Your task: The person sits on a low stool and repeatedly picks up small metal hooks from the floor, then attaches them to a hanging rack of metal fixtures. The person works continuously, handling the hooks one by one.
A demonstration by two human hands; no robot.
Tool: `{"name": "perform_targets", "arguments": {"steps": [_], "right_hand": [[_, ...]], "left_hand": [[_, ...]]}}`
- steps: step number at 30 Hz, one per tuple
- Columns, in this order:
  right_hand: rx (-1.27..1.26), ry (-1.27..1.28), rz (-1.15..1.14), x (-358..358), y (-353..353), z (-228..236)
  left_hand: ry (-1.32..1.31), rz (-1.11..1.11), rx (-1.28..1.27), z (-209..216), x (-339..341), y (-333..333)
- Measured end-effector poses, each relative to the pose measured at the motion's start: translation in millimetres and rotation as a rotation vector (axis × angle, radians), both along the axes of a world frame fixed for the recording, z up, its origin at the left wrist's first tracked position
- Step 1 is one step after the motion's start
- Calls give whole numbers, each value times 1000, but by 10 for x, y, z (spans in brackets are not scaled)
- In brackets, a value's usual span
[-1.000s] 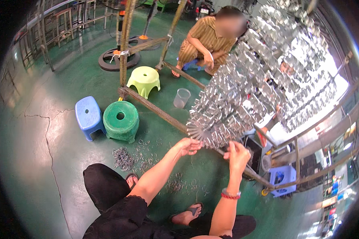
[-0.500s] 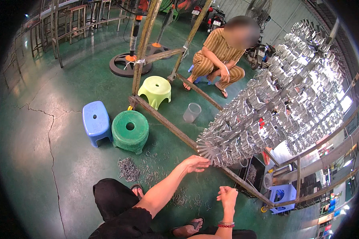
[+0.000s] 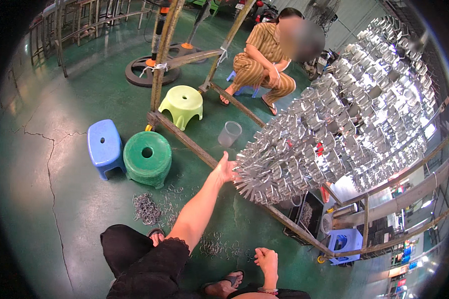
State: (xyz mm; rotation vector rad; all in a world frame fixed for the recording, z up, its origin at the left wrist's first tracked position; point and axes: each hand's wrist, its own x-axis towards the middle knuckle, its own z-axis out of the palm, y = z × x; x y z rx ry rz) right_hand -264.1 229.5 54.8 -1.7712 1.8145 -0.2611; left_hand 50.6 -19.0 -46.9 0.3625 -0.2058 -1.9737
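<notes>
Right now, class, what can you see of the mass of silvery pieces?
The mass of silvery pieces looks like shiny metal: many small bent pieces crowded in rows, with narrow flat strips fanning out at its near end. It slants toward the upper right, hiding part of a brown frame rail. The left hand seems to touch the near end, its fingers partly hidden.

From the wearer's head, the wide fisheye view looks steeply down and forward: left knee [image 3: 127, 246] and right hand [image 3: 267, 260] near, left hand [image 3: 226, 169] farther, metal strips [image 3: 324, 124] at right, a co-worker [image 3: 264, 55] far, edges bending toward the dark rim.
</notes>
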Motion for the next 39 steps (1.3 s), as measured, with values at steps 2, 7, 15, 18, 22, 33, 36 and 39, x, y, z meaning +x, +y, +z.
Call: {"name": "perform_targets", "arguments": {"steps": [2,7,15,18,22,33,36,39], "right_hand": [[-52,33,-45,-266,53,22],[-75,86,58,-460,-33,-465],[-178,-815,-205,746,-1172,-879],[-302,-807,-197,923,-1770,-1284],[-649,-345,-36,921,-2071,-1760],[-1062,286,256,687,-2124,-2147],[-1305,786,350,678,-2210,-2290],[-1326,647,365,547,-2463,-2377]], "left_hand": [[-78,20,-19,295,-182,-41],[-232,175,42,240,-244,-37],[-136,168,52,381,-179,-33],[-138,117,70,422,-207,26],[-96,124,75,374,-223,91],[165,128,48,291,-216,119],[172,191,74,360,-202,227],[-51,254,112,480,-327,314]]}}
